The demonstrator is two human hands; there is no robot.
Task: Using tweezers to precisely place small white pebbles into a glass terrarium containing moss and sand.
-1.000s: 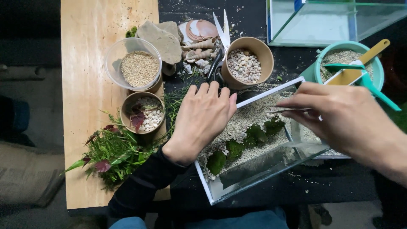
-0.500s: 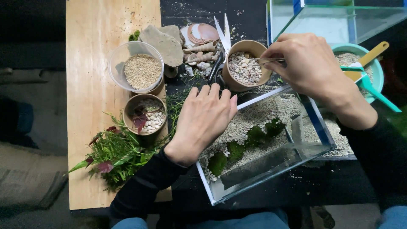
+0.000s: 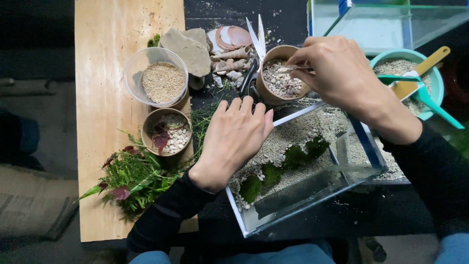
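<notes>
Dark desk (image 3: 391, 215) under a wooden board (image 3: 107, 73). Left hand (image 3: 234, 139), fingers spread flat, rests on the rim of a glass tank (image 3: 312, 190) holding sand, pebbles and moss. Right hand (image 3: 342, 73) pinches what looks like tweezers (image 3: 293, 68) over a brown cup (image 3: 279, 76) of pebbles. A clear cup (image 3: 157, 80) holds grain; a teal bowl (image 3: 435, 83) holds sand.

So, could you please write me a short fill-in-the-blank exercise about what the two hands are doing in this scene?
1. The left hand rests on the rim of the glass ____.
2. The right hand holds tweezers over a brown cup of ____.
3. Patches of green ____ sit on the sand inside the tank.
4. The clear cup of grain stands on a wooden ____.

Missing words: tank; pebbles; moss; board
</notes>
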